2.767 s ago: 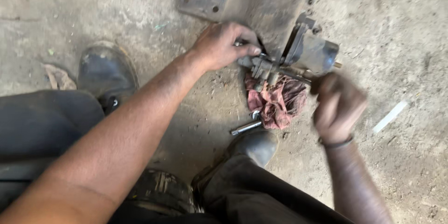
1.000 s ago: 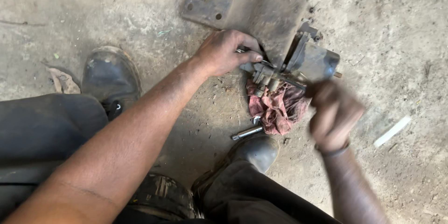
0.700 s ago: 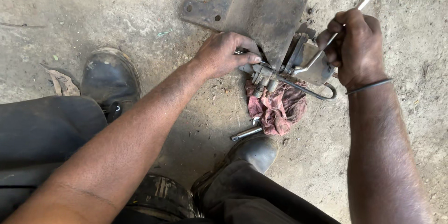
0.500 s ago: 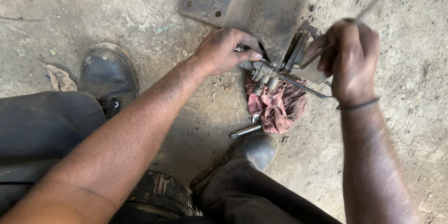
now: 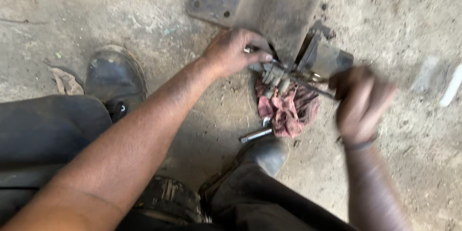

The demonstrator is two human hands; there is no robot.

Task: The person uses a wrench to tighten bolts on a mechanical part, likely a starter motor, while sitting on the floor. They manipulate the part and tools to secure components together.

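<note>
Crouched on the concrete floor [image 5: 96,14], my left hand [image 5: 236,50] pinches shut on a greasy metal assembly [image 5: 288,70] over a red rag [image 5: 287,111], heavy, stiff, best gripped by its edges, while my blurred right hand [image 5: 361,101] fists around a thin rod [image 5: 315,87].

A dusty concrete floor [image 5: 120,10] carries everything. A flat metal plate [image 5: 269,7] lies at the far middle, a red rag [image 5: 288,111] nearer, a small socket [image 5: 256,135] just left of it, boots [image 5: 115,79] beside.
</note>
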